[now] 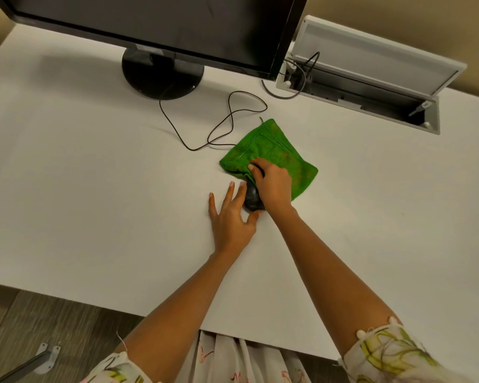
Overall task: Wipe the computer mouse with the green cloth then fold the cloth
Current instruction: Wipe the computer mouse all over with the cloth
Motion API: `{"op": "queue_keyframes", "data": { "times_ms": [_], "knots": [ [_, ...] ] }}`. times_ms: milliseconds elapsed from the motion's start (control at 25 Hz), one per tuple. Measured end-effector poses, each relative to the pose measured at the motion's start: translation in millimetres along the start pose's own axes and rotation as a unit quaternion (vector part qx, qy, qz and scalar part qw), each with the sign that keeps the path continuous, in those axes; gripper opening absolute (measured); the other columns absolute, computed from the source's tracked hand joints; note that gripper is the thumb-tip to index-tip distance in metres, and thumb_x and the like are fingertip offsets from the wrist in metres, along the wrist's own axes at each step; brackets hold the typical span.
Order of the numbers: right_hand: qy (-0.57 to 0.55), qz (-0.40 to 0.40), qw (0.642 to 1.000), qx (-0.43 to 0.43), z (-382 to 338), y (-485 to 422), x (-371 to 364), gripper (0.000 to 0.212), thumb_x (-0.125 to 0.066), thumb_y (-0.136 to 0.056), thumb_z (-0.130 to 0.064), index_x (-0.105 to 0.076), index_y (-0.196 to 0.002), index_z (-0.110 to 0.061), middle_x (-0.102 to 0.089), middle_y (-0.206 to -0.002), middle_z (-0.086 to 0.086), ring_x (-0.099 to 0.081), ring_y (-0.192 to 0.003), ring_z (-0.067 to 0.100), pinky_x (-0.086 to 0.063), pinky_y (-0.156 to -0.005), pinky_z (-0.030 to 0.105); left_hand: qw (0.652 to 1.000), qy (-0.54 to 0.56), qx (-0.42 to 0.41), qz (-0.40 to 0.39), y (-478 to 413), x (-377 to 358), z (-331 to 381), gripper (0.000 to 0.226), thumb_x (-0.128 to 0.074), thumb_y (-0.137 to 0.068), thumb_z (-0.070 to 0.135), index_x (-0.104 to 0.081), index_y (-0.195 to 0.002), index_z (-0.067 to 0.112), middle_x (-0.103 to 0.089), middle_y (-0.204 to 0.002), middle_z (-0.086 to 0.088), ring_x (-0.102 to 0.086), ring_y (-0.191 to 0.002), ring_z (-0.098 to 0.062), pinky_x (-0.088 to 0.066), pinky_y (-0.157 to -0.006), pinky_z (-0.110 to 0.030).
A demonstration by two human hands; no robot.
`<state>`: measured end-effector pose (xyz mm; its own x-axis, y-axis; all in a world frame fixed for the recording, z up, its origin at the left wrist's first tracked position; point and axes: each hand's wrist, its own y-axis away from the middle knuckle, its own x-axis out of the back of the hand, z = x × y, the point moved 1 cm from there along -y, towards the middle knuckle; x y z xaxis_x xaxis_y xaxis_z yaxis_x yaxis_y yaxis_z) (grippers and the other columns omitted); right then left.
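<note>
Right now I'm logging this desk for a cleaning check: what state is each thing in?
computer mouse: on the desk, front end under the cloth, rear bare
green cloth: folded over, draped on the mouse's front
left hand: open, fingers spread, steadying the mouse's side
right hand: pressing the cloth onto the mouse
monitor: screen dark
mouse cable: slack, looped
cable hatch: lid raised

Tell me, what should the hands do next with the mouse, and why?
Probably the right hand should pull the green cloth back over the mouse. The cloth lies mostly on the desk beyond the mouse, whose near end is bare, while the left hand steadies its side.
</note>
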<state>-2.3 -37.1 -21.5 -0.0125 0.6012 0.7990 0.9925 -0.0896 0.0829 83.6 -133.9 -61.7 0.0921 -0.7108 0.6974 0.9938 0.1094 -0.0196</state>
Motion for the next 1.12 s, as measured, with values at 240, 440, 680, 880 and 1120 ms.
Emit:
{"op": "queue_keyframes", "data": {
  "times_ms": [240,440,680,880,1120],
  "knots": [
    [0.014,0.039,0.999,-0.031,-8,-4,-6,0.025,-0.051,-0.097,-0.026,-0.064,-0.112,-0.011,-0.072,-0.099,0.014,-0.067,-0.083,0.03,-0.048,-0.066,0.033,1.0,-0.006,-0.007,0.005,1,-1,-2,0.068,-0.067,-0.082,0.04,-0.042,-0.141,0.017,-0.044,-0.146,-0.01,-0.032,-0.141,-0.015,0.003,-0.118,-0.044],
    [-0.005,-0.001,1.0,-0.016,-3,12,-6,0.03,-0.05,-0.098,-0.024,-0.065,-0.12,-0.01,-0.06,-0.132,0.011,-0.058,-0.119,0.028,-0.047,-0.098,0.037,1.0,-0.028,-0.014,0.002,2,0,1,0.067,-0.068,-0.08,0.033,-0.044,-0.14,0.015,-0.048,-0.144,-0.008,-0.031,-0.141,-0.014,0.0,-0.118,-0.048],
    [-0.054,-0.021,0.998,0.028,11,28,-5,0.03,-0.054,-0.096,-0.019,-0.062,-0.124,-0.01,-0.053,-0.14,0.01,-0.04,-0.137,0.02,-0.032,-0.115,0.041,0.999,-0.041,-0.016,0.003,3,-2,-1,0.062,-0.068,-0.078,0.03,-0.05,-0.135,0.014,-0.056,-0.137,-0.006,-0.035,-0.139,-0.017,-0.001,-0.118,-0.05],
    [-0.04,0.007,0.999,0.013,8,12,-4,0.025,-0.058,-0.094,-0.021,-0.069,-0.114,-0.011,-0.066,-0.124,0.011,-0.06,-0.117,0.026,-0.046,-0.1,0.037,0.999,-0.046,-0.028,0.0,2,0,-1,0.067,-0.066,-0.08,0.037,-0.044,-0.139,0.014,-0.05,-0.142,-0.008,-0.033,-0.14,-0.015,-0.002,-0.118,-0.051],
    [0.034,0.019,0.999,0.028,6,-9,-6,0.024,-0.053,-0.096,-0.026,-0.072,-0.107,-0.016,-0.075,-0.091,0.013,-0.067,-0.078,0.032,-0.052,-0.066,0.036,0.998,-0.052,-0.032,0.0,3,0,-1,0.068,-0.069,-0.081,0.035,-0.043,-0.14,0.013,-0.049,-0.143,-0.008,-0.034,-0.14,-0.017,-0.007,-0.117,-0.054]
  ]
}}
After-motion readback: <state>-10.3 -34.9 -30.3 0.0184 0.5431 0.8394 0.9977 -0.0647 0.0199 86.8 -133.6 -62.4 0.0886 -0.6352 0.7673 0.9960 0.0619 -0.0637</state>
